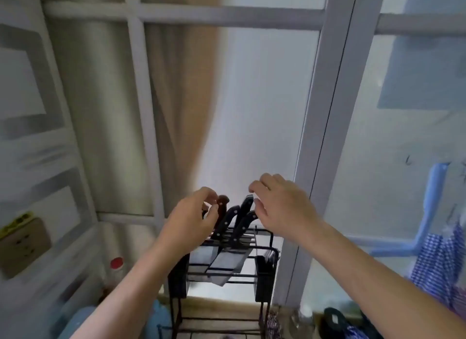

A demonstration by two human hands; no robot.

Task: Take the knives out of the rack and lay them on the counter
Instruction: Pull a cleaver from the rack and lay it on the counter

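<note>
I see the window frame [325,111] behind the black wire rack [263,278], where the knives [227,260] stand blade-down. My right grip [282,207] hovers loose-fingered over the black handles [245,205], holding nothing. My left grip [191,220] curls beside the brown handle [223,205]; I cannot tell whether it pinches it.

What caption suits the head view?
Left hand on the brown knife, right hand above the black knives in the rack.

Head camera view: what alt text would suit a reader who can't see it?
Two hands reach for knives standing in a black wire rack by a frosted window. The left hand pinches a brown handle; the right hand hovers open over black handles.
</note>
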